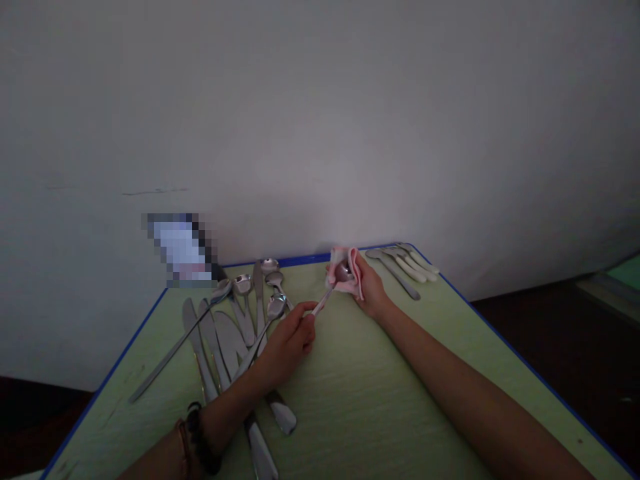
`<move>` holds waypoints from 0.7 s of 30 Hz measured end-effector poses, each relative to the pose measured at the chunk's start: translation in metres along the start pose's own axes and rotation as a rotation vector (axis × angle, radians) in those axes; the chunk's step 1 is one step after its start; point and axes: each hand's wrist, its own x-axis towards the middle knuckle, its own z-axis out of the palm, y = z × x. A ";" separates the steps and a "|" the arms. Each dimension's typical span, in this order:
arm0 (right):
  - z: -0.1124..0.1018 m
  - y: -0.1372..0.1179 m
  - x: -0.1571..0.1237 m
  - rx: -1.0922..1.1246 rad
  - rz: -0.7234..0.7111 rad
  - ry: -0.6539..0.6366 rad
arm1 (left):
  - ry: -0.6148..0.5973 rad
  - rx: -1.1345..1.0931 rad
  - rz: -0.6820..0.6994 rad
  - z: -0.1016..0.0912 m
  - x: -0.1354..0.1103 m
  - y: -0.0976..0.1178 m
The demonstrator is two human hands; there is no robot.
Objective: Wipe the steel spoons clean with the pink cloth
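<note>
My left hand (290, 343) is closed on the handle of a metal spoon (334, 283) and holds it just above the green table (380, 393). The spoon's bowl rests in a pink and white cloth (350, 267) that my right hand (369, 288) grips around it. A dark bead bracelet sits on my left wrist. Both forearms reach in from the bottom edge.
Several knives and spoons (235, 327) lie in a loose pile left of my hands. A small row of cutlery (406, 263) lies at the table's far right corner. The table has a blue rim and stands against a plain white wall (320, 120). A blurred object (181, 250) sits at the far left.
</note>
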 end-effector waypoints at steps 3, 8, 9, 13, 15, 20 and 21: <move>-0.002 -0.003 0.002 0.106 0.026 -0.001 | -0.024 -0.011 -0.015 -0.001 0.000 0.000; -0.005 -0.009 0.005 0.135 -0.021 -0.017 | 0.025 -0.056 -0.025 0.000 -0.001 0.000; -0.005 -0.010 0.004 0.124 -0.024 -0.034 | 0.041 -0.057 -0.028 0.000 -0.001 0.000; -0.004 -0.007 -0.001 0.017 0.018 -0.145 | 0.055 -0.010 -0.051 0.000 0.000 0.001; -0.004 -0.003 -0.005 -0.095 0.056 -0.206 | 0.029 0.068 -0.041 0.000 -0.001 0.002; -0.010 0.005 -0.006 -0.373 -0.049 -0.272 | -0.027 0.239 -0.034 -0.002 -0.001 0.004; -0.011 0.005 -0.006 -0.391 -0.072 -0.284 | -0.032 0.247 -0.036 -0.003 0.000 0.004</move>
